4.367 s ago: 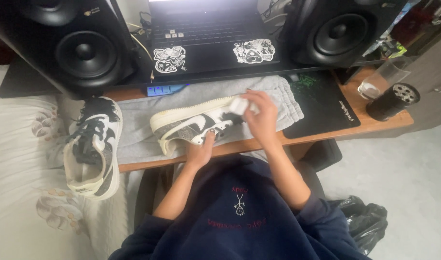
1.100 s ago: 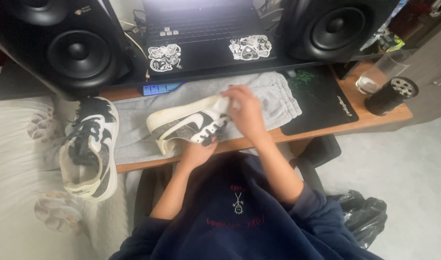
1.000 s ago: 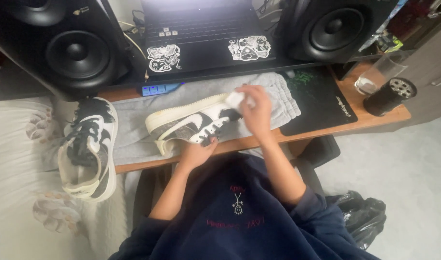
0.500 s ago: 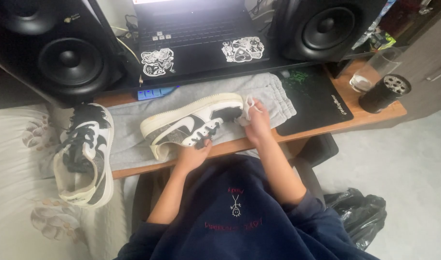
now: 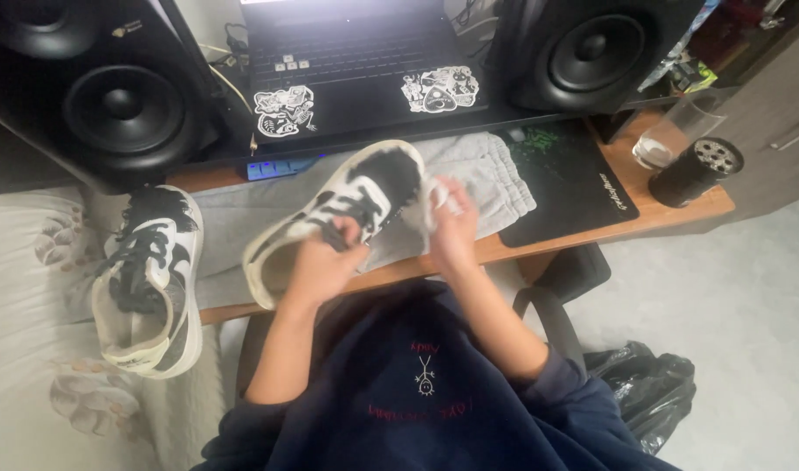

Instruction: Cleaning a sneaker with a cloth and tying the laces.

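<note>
Wooden desk [image 5: 678, 205], narrow and light brown, seen from above and crowded from edge to edge. Grey cloth [image 5: 242, 222] spread across its middle as a work mat. Black mouse pad [image 5: 565, 179] just right of the cloth, then a clear drinking glass [image 5: 665, 131] and a black cylinder with a perforated silver top [image 5: 696, 170] near the right end. Black laptop [image 5: 356, 70] at the back, two white stickers on its palm rest, flanked by a large black speaker on the left [image 5: 102, 87] and another on the right [image 5: 582, 52]. Small blue item [image 5: 277, 166] under the laptop's front edge (too small to identify).

White and black sneaker [image 5: 338, 214] tilted up off the cloth, toe toward the laptop. Left hand [image 5: 325, 262] curled around its laces and upper, gripping it firmly. Right hand [image 5: 447, 227] just beside the toe, fingers bunched and pinching a small white wipe [image 5: 430, 201] against the shoe's side. Second sneaker [image 5: 150, 279], same colours, lying at the desk's left end, partly overhanging onto pale patterned bedding [image 5: 33, 296].

Dark navy sweatshirt [image 5: 417, 401] filling the lower frame, sleeves pushed up. Black chair [image 5: 565, 279] partly visible beneath. Pale grey floor [image 5: 748, 296] on the right, with a crumpled black plastic bag [image 5: 648, 392] beside the chair.
</note>
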